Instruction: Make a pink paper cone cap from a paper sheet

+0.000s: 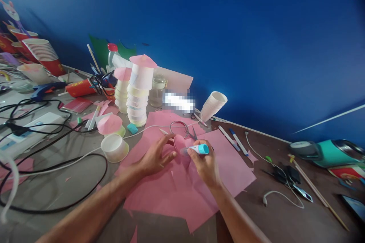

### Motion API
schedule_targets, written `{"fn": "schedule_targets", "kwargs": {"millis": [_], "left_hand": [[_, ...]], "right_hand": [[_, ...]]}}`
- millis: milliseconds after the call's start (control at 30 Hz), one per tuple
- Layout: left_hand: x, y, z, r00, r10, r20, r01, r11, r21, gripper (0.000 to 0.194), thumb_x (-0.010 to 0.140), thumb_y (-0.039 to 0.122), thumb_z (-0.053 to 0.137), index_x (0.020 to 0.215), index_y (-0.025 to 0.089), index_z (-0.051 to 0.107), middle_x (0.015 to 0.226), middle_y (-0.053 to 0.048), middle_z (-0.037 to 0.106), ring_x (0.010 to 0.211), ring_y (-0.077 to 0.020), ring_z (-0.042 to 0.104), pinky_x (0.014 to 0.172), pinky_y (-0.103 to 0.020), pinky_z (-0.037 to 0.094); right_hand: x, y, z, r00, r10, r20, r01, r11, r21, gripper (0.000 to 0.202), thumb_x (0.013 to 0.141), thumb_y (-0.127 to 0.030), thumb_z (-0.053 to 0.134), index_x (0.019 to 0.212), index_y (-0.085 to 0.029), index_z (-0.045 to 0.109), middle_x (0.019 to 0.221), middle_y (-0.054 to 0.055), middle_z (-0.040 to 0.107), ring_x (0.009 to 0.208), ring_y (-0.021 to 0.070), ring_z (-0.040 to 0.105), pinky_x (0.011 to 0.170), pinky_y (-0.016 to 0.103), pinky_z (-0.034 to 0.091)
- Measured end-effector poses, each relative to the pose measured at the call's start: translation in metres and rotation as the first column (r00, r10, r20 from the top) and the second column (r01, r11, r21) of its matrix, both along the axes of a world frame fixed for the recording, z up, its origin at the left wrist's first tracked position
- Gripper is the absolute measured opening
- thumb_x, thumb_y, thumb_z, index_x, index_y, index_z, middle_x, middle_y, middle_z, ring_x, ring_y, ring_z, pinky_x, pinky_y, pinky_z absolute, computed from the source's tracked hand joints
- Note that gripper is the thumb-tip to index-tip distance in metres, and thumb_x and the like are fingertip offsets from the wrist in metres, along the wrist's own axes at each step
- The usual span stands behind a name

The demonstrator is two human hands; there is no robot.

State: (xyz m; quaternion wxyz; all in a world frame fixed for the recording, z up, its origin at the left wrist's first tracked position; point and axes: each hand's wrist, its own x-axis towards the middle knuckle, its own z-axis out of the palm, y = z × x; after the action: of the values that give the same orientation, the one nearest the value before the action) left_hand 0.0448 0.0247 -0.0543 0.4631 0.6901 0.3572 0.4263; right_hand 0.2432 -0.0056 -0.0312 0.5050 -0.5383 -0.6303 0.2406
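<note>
Right hand (205, 163) sits just right of centre, forearm running in from the near right edge. Its fingers are curled tight around a glue stick (196, 149) with a turquoise cap; the stick lies near horizontal, its tip pointing left onto a small pink paper piece (179, 143). Left hand (155, 156) comes in from the near left, forearm long and angled up toward centre. Its fingers are spread, thumb and forefinger pinching the near-left edge of the same pink piece, holding it just above the sheets. Both hands meet at the piece, which lies between them at table centre.

Beneath the hands: pink paper sheets (228, 167), several overlapping; exact count cannot be told. One pair of scissors (182, 129) lies just beyond the hands, on the sheets. Two tall stacks of paper cups (138, 98) stand far left of centre, each topped by a pink cone. One single white cup (115, 147) lies near the left hand, with one more pink cone (110, 123) on a cup just beyond it. One tilted stack of white cups (213, 104) leans by the blue wall (256, 45). Two pens (234, 138) lie right of the sheets. Black cables (57, 159) loop over the left side of the table (285, 220).
</note>
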Motion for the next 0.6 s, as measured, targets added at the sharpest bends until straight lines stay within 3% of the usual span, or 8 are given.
{"fn": "schedule_targets", "kwargs": {"millis": [133, 267, 433, 533, 600], "left_hand": [[0.002, -0.006, 0.004, 0.945, 0.025, 0.326, 0.083, 0.946, -0.315, 0.072, 0.082, 0.038, 0.075, 0.146, 0.033, 0.042, 0.140, -0.012, 0.054, 0.126, -0.0290, 0.054, 0.100, -0.040, 0.047], [0.002, -0.010, 0.007, 0.912, 0.050, 0.408, 0.172, 0.855, -0.488, 0.076, 0.075, 0.038, 0.082, 0.143, 0.037, 0.048, 0.145, -0.006, 0.053, 0.138, -0.0302, 0.042, 0.107, -0.041, 0.041], [0.008, -0.012, 0.005, 0.890, 0.206, 0.407, 0.124, 0.748, -0.652, 0.055, 0.081, 0.043, 0.075, 0.132, 0.029, 0.061, 0.136, -0.008, 0.061, 0.127, -0.0319, 0.053, 0.091, -0.036, 0.052], [0.013, -0.010, 0.007, 0.831, 0.247, 0.498, 0.209, 0.691, -0.692, 0.044, 0.085, 0.041, 0.070, 0.125, 0.022, 0.065, 0.127, -0.012, 0.066, 0.112, -0.0321, 0.062, 0.074, -0.034, 0.056], [0.013, -0.007, 0.009, 0.784, 0.258, 0.564, 0.270, 0.677, -0.684, 0.037, 0.085, 0.035, 0.070, 0.117, 0.017, 0.069, 0.120, -0.013, 0.069, 0.104, -0.0308, 0.066, 0.071, -0.034, 0.057]], "right_hand": [[-0.007, -0.010, 0.001, 0.995, 0.006, 0.095, -0.030, 0.967, 0.253, 0.006, 0.089, -0.024, 0.060, 0.091, -0.022, 0.055, 0.089, 0.003, 0.058, 0.079, 0.0181, 0.059, 0.071, 0.034, 0.051], [-0.014, -0.015, -0.005, 0.971, 0.036, 0.238, -0.132, 0.908, 0.398, 0.019, 0.089, -0.018, 0.060, 0.105, -0.025, 0.055, 0.093, 0.004, 0.057, 0.086, 0.0221, 0.057, 0.075, 0.039, 0.053], [-0.020, -0.017, -0.014, 0.947, 0.077, 0.310, -0.206, 0.889, 0.410, 0.029, 0.087, -0.012, 0.059, 0.114, -0.024, 0.055, 0.102, 0.008, 0.055, 0.092, 0.0231, 0.058, 0.076, 0.039, 0.055], [-0.021, -0.017, -0.016, 0.935, 0.102, 0.339, -0.245, 0.876, 0.415, 0.034, 0.087, -0.012, 0.059, 0.119, -0.024, 0.054, 0.108, 0.009, 0.054, 0.098, 0.0231, 0.058, 0.077, 0.037, 0.056], [-0.021, -0.017, -0.017, 0.938, 0.103, 0.331, -0.241, 0.880, 0.409, 0.036, 0.088, -0.013, 0.060, 0.121, -0.024, 0.054, 0.109, 0.008, 0.053, 0.099, 0.0221, 0.058, 0.077, 0.036, 0.056]]}}
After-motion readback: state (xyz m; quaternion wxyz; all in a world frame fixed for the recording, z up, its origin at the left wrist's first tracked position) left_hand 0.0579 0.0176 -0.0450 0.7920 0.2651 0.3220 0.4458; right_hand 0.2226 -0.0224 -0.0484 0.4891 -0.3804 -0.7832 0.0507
